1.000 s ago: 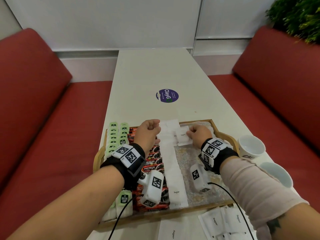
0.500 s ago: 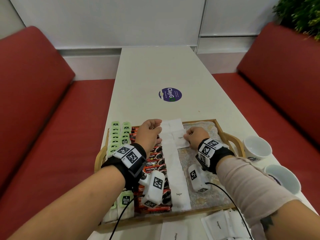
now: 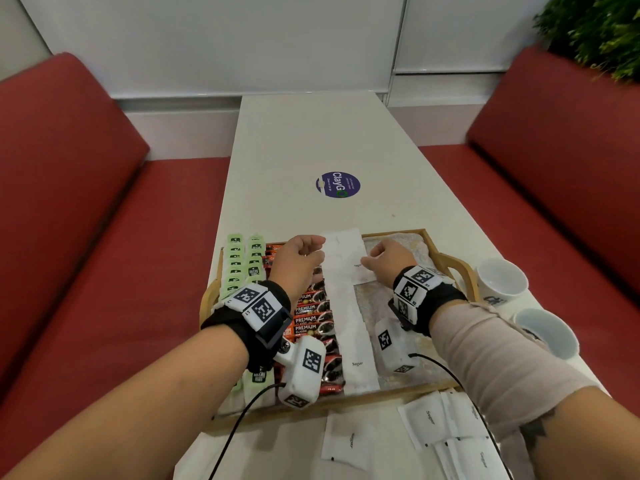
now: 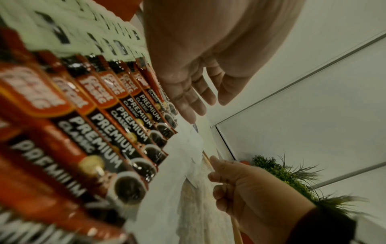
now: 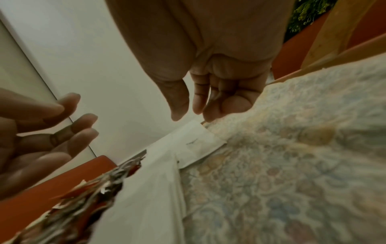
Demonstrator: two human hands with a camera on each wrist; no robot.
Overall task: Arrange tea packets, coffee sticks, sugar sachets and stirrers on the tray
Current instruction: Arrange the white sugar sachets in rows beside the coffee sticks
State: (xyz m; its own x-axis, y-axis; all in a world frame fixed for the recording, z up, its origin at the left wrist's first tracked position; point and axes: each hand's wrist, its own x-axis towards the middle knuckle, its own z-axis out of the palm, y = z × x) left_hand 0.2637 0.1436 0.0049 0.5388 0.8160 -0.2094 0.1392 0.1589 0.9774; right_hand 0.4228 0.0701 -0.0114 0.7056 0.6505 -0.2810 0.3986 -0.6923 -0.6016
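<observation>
A wooden tray holds rows of green tea packets, red coffee sticks and a column of white sugar sachets. At the column's far end lies one sugar sachet, slightly askew on the patterned liner. My right hand pinches its right corner with thumb and fingertips; that sachet is flat in the right wrist view. My left hand hovers over the far coffee sticks, fingers relaxed and holding nothing.
Several loose sugar sachets lie on the table in front of the tray, one apart to the left. Two white cups stand right of the tray. Red benches flank the table; a round sticker lies beyond.
My right hand has brought the sachet down and leftwards until it lies at the far end of the sugar column. The left hand has hardly moved.
</observation>
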